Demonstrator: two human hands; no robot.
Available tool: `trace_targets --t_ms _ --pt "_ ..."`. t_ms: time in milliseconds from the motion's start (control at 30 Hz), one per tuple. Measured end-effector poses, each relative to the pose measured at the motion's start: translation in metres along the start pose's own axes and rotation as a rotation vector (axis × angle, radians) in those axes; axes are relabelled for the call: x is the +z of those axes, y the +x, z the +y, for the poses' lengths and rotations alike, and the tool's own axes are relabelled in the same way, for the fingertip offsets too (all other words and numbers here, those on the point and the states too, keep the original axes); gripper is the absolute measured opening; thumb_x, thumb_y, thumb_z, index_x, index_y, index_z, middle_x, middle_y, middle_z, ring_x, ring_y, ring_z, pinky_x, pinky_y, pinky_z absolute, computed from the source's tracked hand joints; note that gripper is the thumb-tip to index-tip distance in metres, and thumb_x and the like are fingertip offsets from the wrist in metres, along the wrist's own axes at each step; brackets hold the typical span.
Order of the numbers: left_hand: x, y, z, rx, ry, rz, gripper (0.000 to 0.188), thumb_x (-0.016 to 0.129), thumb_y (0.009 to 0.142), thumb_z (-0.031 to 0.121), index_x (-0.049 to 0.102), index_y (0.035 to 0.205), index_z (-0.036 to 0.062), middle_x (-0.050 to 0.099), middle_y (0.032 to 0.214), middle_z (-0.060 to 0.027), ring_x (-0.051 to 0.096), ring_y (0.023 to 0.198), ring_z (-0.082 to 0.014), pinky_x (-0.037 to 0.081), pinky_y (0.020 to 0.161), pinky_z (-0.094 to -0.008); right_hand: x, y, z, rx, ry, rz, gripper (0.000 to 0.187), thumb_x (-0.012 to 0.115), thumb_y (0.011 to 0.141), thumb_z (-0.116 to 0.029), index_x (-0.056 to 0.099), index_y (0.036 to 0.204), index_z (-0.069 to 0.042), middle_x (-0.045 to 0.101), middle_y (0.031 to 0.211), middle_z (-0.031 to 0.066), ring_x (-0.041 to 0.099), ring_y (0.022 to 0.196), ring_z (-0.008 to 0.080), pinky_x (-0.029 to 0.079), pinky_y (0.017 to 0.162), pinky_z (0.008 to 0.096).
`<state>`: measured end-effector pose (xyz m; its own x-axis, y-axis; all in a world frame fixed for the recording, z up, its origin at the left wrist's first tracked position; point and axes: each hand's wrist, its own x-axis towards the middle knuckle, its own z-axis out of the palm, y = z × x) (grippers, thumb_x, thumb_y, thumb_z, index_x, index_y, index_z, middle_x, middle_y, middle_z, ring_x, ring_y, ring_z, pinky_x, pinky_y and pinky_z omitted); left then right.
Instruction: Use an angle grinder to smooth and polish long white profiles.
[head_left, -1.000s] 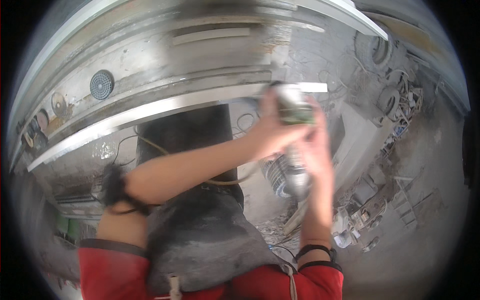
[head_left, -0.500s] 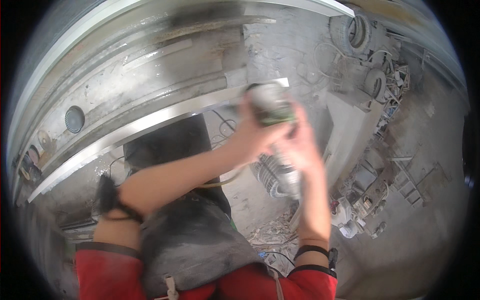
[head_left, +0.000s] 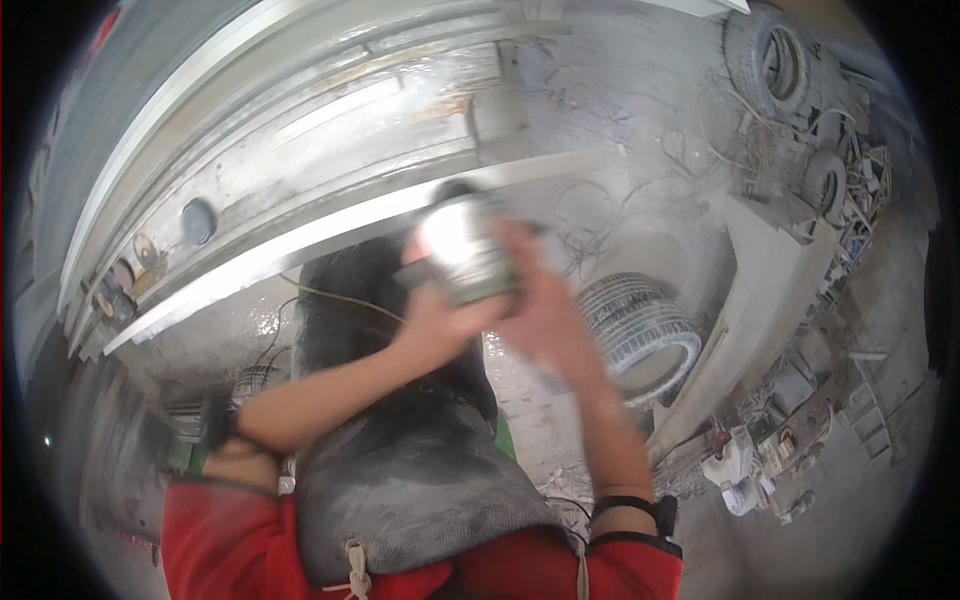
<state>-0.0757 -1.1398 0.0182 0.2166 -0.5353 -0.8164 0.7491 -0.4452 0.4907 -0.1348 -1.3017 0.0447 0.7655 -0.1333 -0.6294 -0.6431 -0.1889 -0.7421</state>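
Both my hands are raised in front of me, closed around a stubby silver hand tool (head_left: pixel 465 245) with a dark green band and a black end. Motion smears it, and its exact kind does not show. My left hand (head_left: pixel 435 315) wraps its near left side. On its right side is my right hand (head_left: pixel 540 305), fingers curled round it. The tool is held over the near edge of a long pale metal profile (head_left: pixel 250 285). Below my hands hangs a dark, dusty apron (head_left: pixel 410 480) tied over my red clothing.
Across the far left runs a dusty bench (head_left: pixel 290 160) with a round grey disc (head_left: pixel 198 221) and several smaller discs at its end. Tyres (head_left: pixel 640 335) lie on the floor to the right, beside a pale slab (head_left: pixel 755 300). Behind it are scrap and a small ladder (head_left: pixel 868 420).
My hands and the tool have moved left and slightly nearer to me. The view has shifted, bringing the tyres by the slab more into sight.
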Motion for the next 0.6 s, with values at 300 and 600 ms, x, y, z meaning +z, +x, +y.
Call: trace_targets --t_ms 300,600 --pt "0.035 0.052 0.015 0.376 0.133 -0.057 0.132 0.085 0.071 0.04 -0.007 0.158 0.0042 0.058 0.13 -0.037 0.063 0.115 -0.0498 0.048 0.103 -0.0457 0.002 -0.002 0.063 -0.002 -0.077 0.644 0.089 0.08 0.078 -0.004 0.035 0.154 -0.01 0.055 0.143 0.015 0.055 0.131 0.0271 0.045 0.11 0.0389" --pt "-0.273 -0.122 -0.217 0.432 0.207 0.51 0.091 0.082 0.082 0.017 0.027 0.153 0.0047 0.046 0.146 -0.0118 0.047 0.134 -0.0258 0.039 0.114 -0.0403 0.356 0.035 0.004 -0.519 -0.14 0.171 0.09 0.081 0.074 -0.04 0.039 0.153 -0.025 0.066 0.119 0.0198 0.068 0.099 0.0402 0.057 0.085 0.049"
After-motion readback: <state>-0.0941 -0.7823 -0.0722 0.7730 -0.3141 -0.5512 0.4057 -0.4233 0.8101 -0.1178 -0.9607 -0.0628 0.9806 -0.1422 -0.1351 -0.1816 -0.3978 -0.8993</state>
